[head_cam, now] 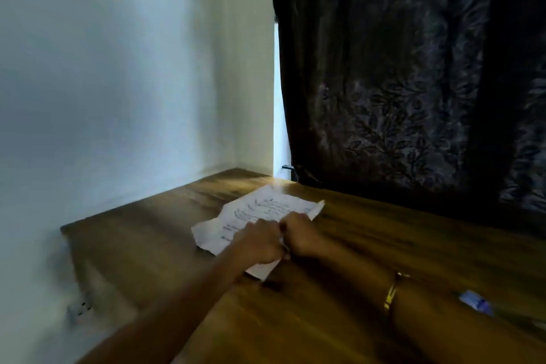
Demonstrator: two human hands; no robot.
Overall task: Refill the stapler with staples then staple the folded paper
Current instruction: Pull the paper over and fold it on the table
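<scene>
Pressing together on the paper (260, 210), the left hand (258, 241) and right hand (300, 235) have curled fingers; what they grip is hidden. No stapler shows, so the fold could spring open if either lifts.

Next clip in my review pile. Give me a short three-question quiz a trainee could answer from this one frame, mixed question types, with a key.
1. True or false: the paper lies on the wooden table with printed text facing up.
2. Multiple choice: where are the left hand and right hand?
A. Both on the paper, side by side
B. One on the paper, one raised in the air
C. Both off the table
3. Short answer: what is worn on the right forearm?

Key:
1. True.
2. A. Both hands' fingers look curled at the paper's near edge; blur hides the exact grip, and no stapler is visible.
3. A gold bangle.
</scene>
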